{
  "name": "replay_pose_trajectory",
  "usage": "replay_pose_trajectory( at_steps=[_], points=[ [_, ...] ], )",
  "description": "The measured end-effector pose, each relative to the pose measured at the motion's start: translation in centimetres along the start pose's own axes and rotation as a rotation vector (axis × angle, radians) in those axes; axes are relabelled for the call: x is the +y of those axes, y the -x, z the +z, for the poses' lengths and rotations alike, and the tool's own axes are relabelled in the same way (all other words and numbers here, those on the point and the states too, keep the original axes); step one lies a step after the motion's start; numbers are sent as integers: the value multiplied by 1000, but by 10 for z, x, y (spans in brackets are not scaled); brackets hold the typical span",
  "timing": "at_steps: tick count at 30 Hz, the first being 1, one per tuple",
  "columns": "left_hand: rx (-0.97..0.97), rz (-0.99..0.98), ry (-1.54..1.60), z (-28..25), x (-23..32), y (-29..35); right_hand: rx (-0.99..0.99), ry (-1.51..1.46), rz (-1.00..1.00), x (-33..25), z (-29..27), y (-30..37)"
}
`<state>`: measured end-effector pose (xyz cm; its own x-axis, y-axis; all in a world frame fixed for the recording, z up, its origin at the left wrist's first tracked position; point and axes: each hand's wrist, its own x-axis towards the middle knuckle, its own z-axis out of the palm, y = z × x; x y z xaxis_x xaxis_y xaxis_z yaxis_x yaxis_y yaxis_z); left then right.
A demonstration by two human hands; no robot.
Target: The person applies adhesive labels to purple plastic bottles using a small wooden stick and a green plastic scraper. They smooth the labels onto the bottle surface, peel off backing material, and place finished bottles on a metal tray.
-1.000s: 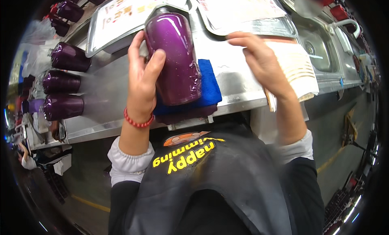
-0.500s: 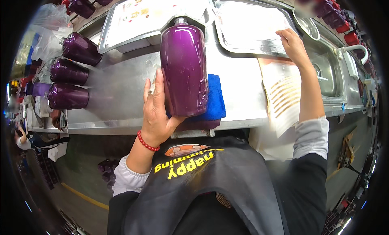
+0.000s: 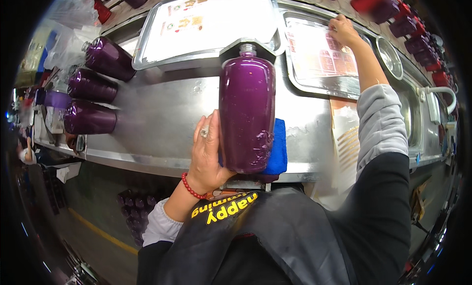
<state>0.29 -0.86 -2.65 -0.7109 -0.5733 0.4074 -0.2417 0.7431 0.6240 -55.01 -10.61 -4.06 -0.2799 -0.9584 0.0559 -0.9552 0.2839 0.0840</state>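
The right hand has reached farther onto the sticker tray.

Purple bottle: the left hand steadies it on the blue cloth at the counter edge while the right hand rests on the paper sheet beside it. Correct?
Not quite. In the head view the left hand does steady the purple bottle on the blue cloth, but the right hand reaches up to the far metal tray, not the paper sheet.
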Motion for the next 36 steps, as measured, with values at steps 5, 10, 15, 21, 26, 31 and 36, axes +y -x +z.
replay_pose_trajectory(
  at_steps=[5,10,15,21,26,31,36],
  points=[
    [22,34,2,-2,1,-5,258,-75,-81,12,26,-1],
    [9,42,39,-3,0,-3,388,-132,-88,-10,19,10],
    [30,13,0,2,-5,1,406,-134,-265,-7,-19,9],
    [35,16,19,4,-3,-1,301,-239,-138,9,-15,13],
    [42,7,-4,3,-3,1,238,-272,-168,-15,-28,16],
    [27,18,31,-2,-6,5,-19,-944,96,-65,-72,28],
    [-8,-22,-39,-8,12,-2,318,-172,-50,-38,37,22]
  ],
)
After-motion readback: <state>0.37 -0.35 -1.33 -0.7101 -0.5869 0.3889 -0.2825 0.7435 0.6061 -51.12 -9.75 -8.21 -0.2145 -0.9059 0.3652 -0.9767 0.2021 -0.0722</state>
